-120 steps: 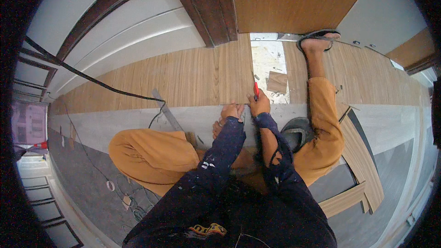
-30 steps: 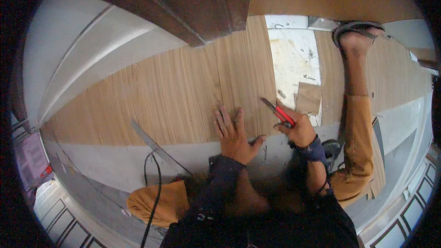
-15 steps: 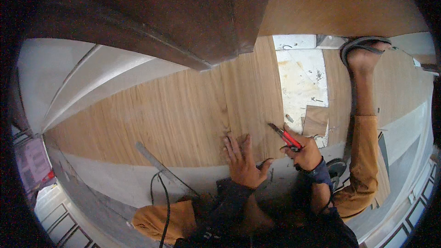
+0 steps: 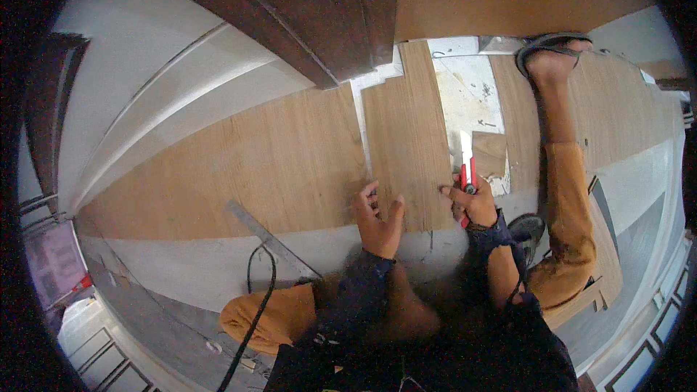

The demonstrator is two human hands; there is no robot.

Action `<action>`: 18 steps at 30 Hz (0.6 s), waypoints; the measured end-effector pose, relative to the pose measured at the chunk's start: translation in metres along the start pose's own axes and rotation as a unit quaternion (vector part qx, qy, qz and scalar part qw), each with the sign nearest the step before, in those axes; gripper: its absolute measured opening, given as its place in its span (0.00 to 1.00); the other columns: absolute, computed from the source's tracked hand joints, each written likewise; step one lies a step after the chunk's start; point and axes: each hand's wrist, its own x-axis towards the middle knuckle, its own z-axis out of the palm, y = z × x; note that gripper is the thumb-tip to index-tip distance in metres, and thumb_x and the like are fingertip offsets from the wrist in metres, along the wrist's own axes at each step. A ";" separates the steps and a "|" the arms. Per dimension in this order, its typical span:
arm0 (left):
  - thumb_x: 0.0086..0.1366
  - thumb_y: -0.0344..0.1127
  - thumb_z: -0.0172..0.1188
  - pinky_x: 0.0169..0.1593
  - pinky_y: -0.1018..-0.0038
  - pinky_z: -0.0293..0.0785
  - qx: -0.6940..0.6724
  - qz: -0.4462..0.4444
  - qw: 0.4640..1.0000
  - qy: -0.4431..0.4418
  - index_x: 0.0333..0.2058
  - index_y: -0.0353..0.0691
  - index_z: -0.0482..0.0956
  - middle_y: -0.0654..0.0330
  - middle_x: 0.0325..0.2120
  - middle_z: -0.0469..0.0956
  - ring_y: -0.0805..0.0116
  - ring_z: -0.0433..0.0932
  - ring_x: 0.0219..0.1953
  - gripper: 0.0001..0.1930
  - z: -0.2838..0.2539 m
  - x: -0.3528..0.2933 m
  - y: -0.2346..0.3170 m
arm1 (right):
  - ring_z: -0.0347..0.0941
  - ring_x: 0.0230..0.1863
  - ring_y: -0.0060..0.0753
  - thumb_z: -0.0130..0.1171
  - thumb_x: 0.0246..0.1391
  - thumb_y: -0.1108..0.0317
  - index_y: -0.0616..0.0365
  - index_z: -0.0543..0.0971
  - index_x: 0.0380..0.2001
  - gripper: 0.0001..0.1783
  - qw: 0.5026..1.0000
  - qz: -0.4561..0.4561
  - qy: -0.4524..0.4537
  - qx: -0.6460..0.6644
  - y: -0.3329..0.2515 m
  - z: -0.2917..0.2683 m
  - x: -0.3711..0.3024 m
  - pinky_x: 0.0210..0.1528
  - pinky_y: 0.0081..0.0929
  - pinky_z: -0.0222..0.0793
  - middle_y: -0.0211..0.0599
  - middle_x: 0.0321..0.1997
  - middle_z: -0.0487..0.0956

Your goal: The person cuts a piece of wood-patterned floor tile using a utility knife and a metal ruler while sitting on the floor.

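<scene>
My right hand (image 4: 478,207) is closed round a red utility knife (image 4: 470,170), its blade pointing away from me. That hand's fingertips are at the right edge of a loose wood-look plank (image 4: 406,152). The plank's far left corner is notched. A narrow pale gap parts it from the laid wood-look flooring (image 4: 276,163) on the left. My left hand (image 4: 380,229) is over the near end of the plank, by the gap, with thumb and fingers apart and slightly bent; it holds nothing.
Right of the plank lies a bare white strip (image 4: 468,91) with a small wood-look offcut (image 4: 488,152). A metal ruler (image 4: 268,236) and a black cable (image 4: 254,312) are near my left knee. My sandalled foot (image 4: 549,65) rests at far right. A dark door frame (image 4: 312,22) stands ahead.
The plank has come away from the flooring on its left, opening the gap. My left hand has lifted from lying flat, and the knife has turned from pointing left to pointing away.
</scene>
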 end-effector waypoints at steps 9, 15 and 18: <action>0.68 0.39 0.63 0.51 0.72 0.72 -0.219 -0.112 0.968 -0.055 0.53 0.33 0.77 0.61 0.42 0.80 0.72 0.76 0.45 0.19 -0.008 -0.003 -0.018 | 0.64 0.11 0.19 0.72 0.52 0.69 0.55 0.72 0.33 0.15 0.995 0.038 -0.080 0.053 0.012 -0.025 -0.071 0.13 0.25 0.59 0.24 0.15 0.69; 0.71 0.40 0.60 0.52 0.74 0.73 -0.126 0.020 0.986 -0.106 0.50 0.33 0.81 0.62 0.41 0.84 0.74 0.79 0.44 0.17 -0.051 0.010 0.039 | 0.68 0.32 0.16 0.71 0.54 0.66 0.61 0.79 0.38 0.14 0.983 -0.144 0.102 -0.044 0.016 -0.052 -0.111 0.38 0.21 0.68 0.20 0.27 0.74; 0.69 0.40 0.61 0.50 0.75 0.73 0.034 0.097 0.988 -0.112 0.48 0.36 0.84 0.59 0.39 0.85 0.74 0.79 0.43 0.16 -0.093 0.033 0.075 | 0.71 0.32 0.21 0.69 0.54 0.66 0.61 0.80 0.42 0.15 0.950 -0.218 0.220 -0.043 -0.032 -0.063 -0.123 0.39 0.24 0.70 0.28 0.30 0.77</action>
